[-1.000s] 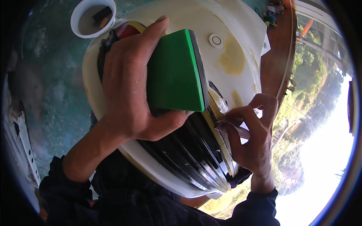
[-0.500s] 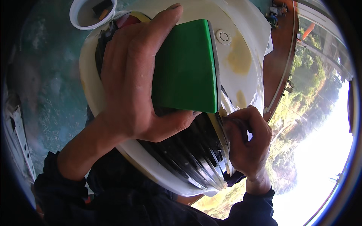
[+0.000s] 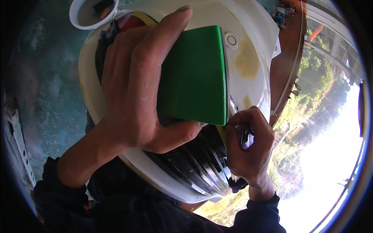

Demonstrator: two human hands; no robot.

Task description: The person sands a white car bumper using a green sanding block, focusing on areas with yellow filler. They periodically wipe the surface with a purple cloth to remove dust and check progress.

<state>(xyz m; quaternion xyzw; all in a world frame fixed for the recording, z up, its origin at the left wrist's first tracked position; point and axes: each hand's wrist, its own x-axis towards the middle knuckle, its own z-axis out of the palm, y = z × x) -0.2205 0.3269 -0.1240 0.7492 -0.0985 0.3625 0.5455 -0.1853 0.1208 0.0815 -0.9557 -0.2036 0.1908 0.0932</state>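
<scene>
My left hand (image 3: 136, 85) is closed round a flat green block (image 3: 194, 75), with the thumb along its lower edge and the fingers at its left side. A thin dark layer runs down the block's right edge. Just below the block's lower right corner is my right hand (image 3: 252, 143), its thumb and curled forefinger pinched together at the side of a black ribbed panel (image 3: 182, 155). What that pinch holds, if anything, is hidden. Both hands are over a white curved car body part (image 3: 210, 13), which has yellowish patches (image 3: 247, 60) and a round sensor-like disc (image 3: 232, 40).
A white tub (image 3: 93, 24) with a dark block and an orange piece in it stands at the upper left on the greenish floor (image 3: 42, 85). Small items (image 3: 285, 14) lie far off at the upper right. A perforated metal strip (image 3: 23, 143) is at the left.
The green block in my left hand has shifted slightly down and right. My right hand has moved a little left, closer to the block's lower corner. The car part has shifted slightly left.
</scene>
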